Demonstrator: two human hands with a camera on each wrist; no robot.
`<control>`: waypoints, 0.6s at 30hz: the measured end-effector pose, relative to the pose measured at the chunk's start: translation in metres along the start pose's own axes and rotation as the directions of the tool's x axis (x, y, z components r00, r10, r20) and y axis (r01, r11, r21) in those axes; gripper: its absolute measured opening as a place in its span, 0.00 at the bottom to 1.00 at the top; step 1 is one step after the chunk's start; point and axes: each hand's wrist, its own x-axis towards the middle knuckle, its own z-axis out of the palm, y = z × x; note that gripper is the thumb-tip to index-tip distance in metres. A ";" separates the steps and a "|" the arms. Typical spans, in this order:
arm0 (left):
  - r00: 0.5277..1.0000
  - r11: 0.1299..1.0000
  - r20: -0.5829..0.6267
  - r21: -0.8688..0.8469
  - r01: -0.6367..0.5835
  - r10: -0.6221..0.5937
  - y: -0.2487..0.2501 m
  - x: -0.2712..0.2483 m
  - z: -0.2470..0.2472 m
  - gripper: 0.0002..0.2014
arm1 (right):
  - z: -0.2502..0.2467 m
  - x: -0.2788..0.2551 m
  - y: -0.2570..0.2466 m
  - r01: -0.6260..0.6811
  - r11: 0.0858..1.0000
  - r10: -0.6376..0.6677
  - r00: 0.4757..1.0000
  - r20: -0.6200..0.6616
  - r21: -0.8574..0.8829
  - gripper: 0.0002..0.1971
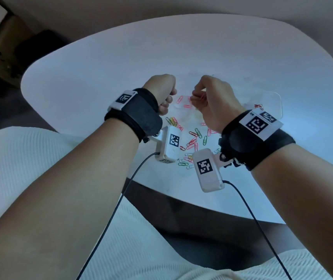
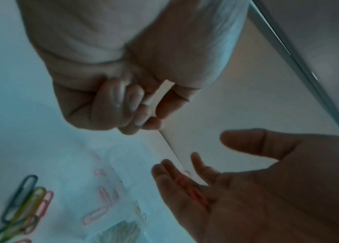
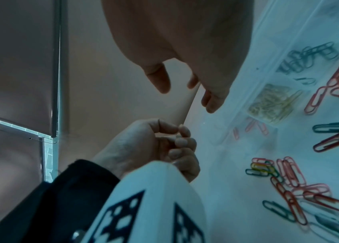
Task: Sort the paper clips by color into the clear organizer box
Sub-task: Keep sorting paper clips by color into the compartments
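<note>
Both hands hang above the white table, close to each other and over the clear organizer box. The left hand is curled into a loose fist; in the right wrist view its fingers are bent toward the palm, and I cannot tell if something is between them. The right hand has its fingers half bent and relaxed, with the thumb apart, and some red paper clips lie in its cupped palm, blurred in the left wrist view.

The organizer box is transparent and hard to see against the table. One compartment holds a heap of pale yellow clips, the next one holds dark green or blue clips, and another holds a few pink clips. The box stands on the far side of the hands, toward the right.

Loose paper clips lie scattered on the table between the 2 wrists, nearer to the person: red, pink, green and yellow ones, several touching or crossing.

The table has rounded corners. Each wrist wears a black strap with a white camera unit and a black cable. The person wears a white ribbed garment. The floor is dark, and the light is dim and bluish.
</note>
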 end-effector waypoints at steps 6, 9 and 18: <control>0.999 0.996 0.002 -0.077 0.037 -0.037 0.000 0.005 0.002 0.08 | -0.001 0.001 0.002 -0.157 0.985 0.142 0.973 0.180 0.075 0.30; 1.000 0.978 0.016 -0.208 0.001 0.003 0.001 0.006 0.006 0.08 | -0.009 -0.001 0.005 -0.137 0.983 0.110 0.972 0.208 0.118 0.35; 0.989 0.958 0.144 -0.286 0.017 0.025 -0.002 0.013 0.016 0.28 | -0.059 -0.018 0.018 0.095 0.987 -0.108 0.989 0.098 0.127 0.23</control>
